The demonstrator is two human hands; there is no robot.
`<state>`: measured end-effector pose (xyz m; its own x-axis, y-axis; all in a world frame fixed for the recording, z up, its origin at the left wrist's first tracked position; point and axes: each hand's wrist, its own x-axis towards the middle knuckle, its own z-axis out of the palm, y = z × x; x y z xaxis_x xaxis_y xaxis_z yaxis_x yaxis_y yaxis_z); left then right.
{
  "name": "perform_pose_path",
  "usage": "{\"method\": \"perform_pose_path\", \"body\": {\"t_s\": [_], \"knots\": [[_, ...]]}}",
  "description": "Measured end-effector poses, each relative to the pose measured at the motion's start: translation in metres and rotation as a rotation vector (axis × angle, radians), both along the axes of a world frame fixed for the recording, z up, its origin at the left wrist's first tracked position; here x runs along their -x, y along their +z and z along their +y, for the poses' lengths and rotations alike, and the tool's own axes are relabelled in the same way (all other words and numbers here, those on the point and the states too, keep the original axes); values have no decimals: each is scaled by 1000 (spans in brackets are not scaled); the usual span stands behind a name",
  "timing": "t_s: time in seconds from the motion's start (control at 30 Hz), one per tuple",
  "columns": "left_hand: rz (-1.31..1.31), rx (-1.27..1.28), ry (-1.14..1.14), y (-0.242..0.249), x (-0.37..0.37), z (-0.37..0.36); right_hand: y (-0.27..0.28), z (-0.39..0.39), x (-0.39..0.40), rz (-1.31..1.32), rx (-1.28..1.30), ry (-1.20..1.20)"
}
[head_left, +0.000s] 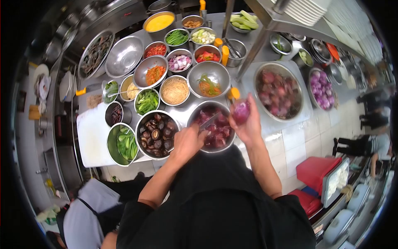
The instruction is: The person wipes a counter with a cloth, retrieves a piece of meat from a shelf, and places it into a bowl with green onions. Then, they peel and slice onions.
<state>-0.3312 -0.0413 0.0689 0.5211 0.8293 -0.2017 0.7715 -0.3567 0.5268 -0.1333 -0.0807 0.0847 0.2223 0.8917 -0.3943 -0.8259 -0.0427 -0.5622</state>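
Note:
My left hand is closed around a small knife, its blade angled up to the right over a metal bowl. Purple-red onion skins lie inside that bowl. My right hand grips a red onion just right of the bowl, with the thumb and fingers wrapped about it. Blade and onion are apart. To the right stands a large perforated metal bowl of unpeeled red onions. Beyond it are peeled purple onions in another bowl.
Several metal bowls crowd the counter, with mushrooms, leafy greens, noodles and chopped vegetables. A white cutting board lies left. A metal shelf post rises at the back. Another person is at lower left.

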Motion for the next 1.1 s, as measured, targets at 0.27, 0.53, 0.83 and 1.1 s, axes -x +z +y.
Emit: {"method": "perform_pose_path", "body": {"t_s": [0.27, 0.53, 0.83, 1.1], "knots": [[-142, 135, 208, 23, -7, -2, -11, 20, -13, 257, -72, 284], [-680, 290, 203, 34, -54, -10, 18, 34, -10, 264, 218, 192], [-783, 171, 214, 34, -76, -14, 5, 29, -19, 258, -84, 295], [-811, 285, 246, 39, -80, -19, -6, 27, -18, 172, -70, 314]]}}
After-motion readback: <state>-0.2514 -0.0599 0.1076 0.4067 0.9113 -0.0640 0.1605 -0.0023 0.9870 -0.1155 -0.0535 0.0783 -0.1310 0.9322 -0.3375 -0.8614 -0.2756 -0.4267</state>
